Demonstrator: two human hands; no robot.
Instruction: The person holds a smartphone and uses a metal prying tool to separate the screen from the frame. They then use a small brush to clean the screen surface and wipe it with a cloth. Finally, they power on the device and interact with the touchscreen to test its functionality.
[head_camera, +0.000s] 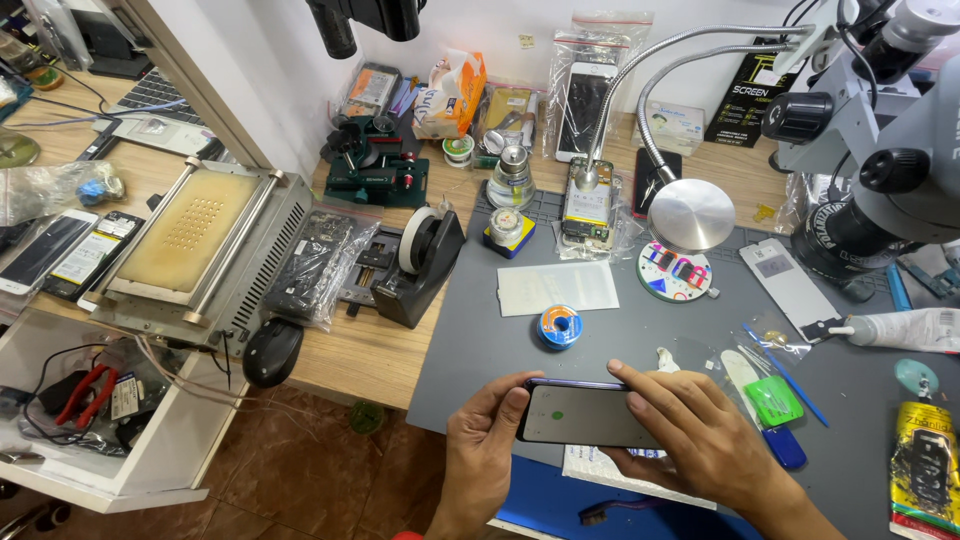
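Grey mat (500, 350) covers the right part of the wooden bench. Heated plate machine (195, 250) sits at left, off the mat. Microscope (880, 150) stands at far right, round metal base (691, 214) of a gooseneck lamp just left of it. Tape dispenser (420, 262) straddles the mat's left edge; black mouse (271, 351) near the bench front. Phone (585, 413) held screen-up, landscape, over the mat's near edge. Left hand (480, 450) grips its left end, thumb and fingers closed on the edge. Right hand (700, 440) holds the right end, fingers lying across the glass. Small blue solder spool (559, 326) lies on the mat just beyond the phone
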